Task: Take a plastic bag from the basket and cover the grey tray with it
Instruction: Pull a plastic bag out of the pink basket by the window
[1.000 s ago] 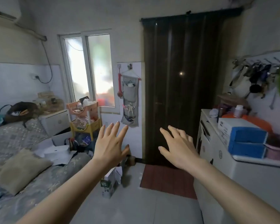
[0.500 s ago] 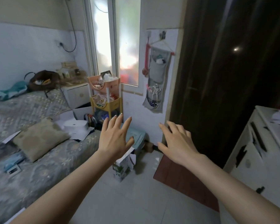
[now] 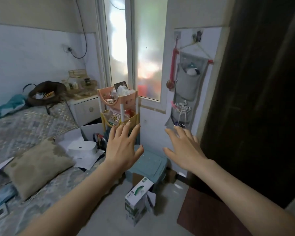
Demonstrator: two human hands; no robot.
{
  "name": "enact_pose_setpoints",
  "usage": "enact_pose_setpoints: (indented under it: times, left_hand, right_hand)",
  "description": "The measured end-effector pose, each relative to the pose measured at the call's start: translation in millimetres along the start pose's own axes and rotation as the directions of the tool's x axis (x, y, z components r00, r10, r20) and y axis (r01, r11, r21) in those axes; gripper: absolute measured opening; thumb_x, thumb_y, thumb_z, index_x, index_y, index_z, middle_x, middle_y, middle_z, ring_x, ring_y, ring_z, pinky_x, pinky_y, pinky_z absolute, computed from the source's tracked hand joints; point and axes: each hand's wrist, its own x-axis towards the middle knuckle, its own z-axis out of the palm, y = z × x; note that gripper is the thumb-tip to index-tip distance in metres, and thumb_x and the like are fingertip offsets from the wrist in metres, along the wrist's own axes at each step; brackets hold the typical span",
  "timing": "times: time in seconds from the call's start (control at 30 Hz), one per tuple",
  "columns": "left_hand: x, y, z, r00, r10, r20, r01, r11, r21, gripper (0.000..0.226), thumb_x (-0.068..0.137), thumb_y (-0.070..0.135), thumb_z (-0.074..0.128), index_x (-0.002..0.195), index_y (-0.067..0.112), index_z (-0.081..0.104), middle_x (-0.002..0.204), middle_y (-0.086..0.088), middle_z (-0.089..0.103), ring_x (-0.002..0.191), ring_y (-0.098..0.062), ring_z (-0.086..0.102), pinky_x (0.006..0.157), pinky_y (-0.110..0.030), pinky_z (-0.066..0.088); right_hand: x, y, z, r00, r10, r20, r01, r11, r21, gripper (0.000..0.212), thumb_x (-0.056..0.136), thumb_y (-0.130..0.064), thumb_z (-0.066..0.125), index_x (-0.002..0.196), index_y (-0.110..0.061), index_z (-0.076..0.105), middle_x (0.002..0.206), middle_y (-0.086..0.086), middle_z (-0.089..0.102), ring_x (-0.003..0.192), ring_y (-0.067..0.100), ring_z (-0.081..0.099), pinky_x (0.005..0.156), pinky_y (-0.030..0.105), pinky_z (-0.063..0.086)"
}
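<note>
A pink top basket (image 3: 126,100) of a small tiered rack stands under the window, with crumpled clear plastic bags (image 3: 123,90) in it. Below it is a yellow basket (image 3: 132,118) holding packets. My left hand (image 3: 122,148) is stretched out in front of the rack's lower tiers, fingers spread, holding nothing. My right hand (image 3: 184,149) is out to the right of it, before the white wall, also open and empty. Neither hand touches the rack. No grey tray is in view.
A bed (image 3: 24,133) with a tan pillow (image 3: 36,166) and white papers fills the left. A teal stool (image 3: 148,164) and a white-green carton (image 3: 136,200) stand on the floor below my hands. A grey hanging organiser (image 3: 186,89) is on the wall; a dark curtain (image 3: 262,99) on the right.
The view has swung left and moved closer to the rack by the window. The white cabinet on the right has left the view. Both hands stay open and outstretched.
</note>
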Motion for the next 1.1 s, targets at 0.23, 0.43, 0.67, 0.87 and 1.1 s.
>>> enact_pose_setpoints:
  times: [0.23, 0.43, 0.67, 0.87, 1.1]
  left_hand:
    - [99, -95, 61, 0.997, -0.078, -0.019, 0.080, 0.990, 0.116, 0.068, 0.084, 0.056, 0.041, 0.142, 0.027, 0.022, 0.149, -0.010, 0.031, 0.136, -0.029, 0.027, 0.114, -0.047, 0.012]
    - [221, -173, 97, 0.991, -0.114, -0.065, 0.123, 0.978, 0.170, 0.067, 0.082, 0.056, 0.038, 0.140, 0.026, 0.022, 0.146, -0.010, 0.036, 0.133, -0.029, 0.032, 0.113, -0.046, 0.016]
    - [297, -257, 177, 0.990, -0.140, -0.013, 0.140, 0.976, 0.165, 0.066, 0.082, 0.053, 0.047, 0.139, 0.030, 0.020, 0.147, -0.009, 0.035, 0.134, -0.029, 0.032, 0.114, -0.047, 0.015]
    - [409, -325, 247, 0.999, -0.043, -0.008, 0.043, 0.996, 0.076, 0.067, 0.083, 0.053, 0.047, 0.139, 0.027, 0.022, 0.147, -0.009, 0.033, 0.135, -0.028, 0.029, 0.114, -0.045, 0.015]
    - [524, -415, 307, 0.989, 0.137, 0.051, -0.139, 0.989, 0.046, 0.073, 0.082, 0.055, 0.047, 0.141, 0.027, 0.017, 0.148, -0.008, 0.030, 0.135, -0.028, 0.027, 0.113, -0.045, 0.016]
  right_hand:
    - [173, 1, 64, 0.994, -0.102, -0.023, 0.104, 0.993, 0.056, 0.062, 0.088, -0.045, 0.046, 0.142, -0.025, 0.021, 0.151, 0.007, 0.022, 0.134, 0.031, 0.022, 0.106, 0.049, 0.024]
    - [338, -6, 98, 0.986, -0.159, -0.053, 0.164, 0.980, 0.116, 0.061, 0.087, -0.044, 0.047, 0.141, -0.025, 0.023, 0.150, 0.007, 0.025, 0.133, 0.031, 0.024, 0.103, 0.049, 0.028]
    - [486, -22, 156, 0.990, -0.141, -0.030, 0.144, 0.981, 0.127, 0.066, 0.085, -0.046, 0.050, 0.142, -0.024, 0.024, 0.150, 0.006, 0.027, 0.134, 0.031, 0.023, 0.104, 0.052, 0.028]
    - [596, -38, 198, 0.992, -0.067, -0.111, 0.078, 0.992, 0.098, 0.064, 0.084, -0.044, 0.054, 0.139, -0.025, 0.026, 0.145, 0.006, 0.033, 0.130, 0.031, 0.028, 0.102, 0.048, 0.031]
    - [702, -54, 221, 0.977, 0.117, -0.179, -0.094, 0.987, 0.130, 0.065, 0.080, -0.041, 0.059, 0.137, -0.024, 0.033, 0.140, 0.004, 0.041, 0.123, 0.030, 0.038, 0.096, 0.046, 0.039]
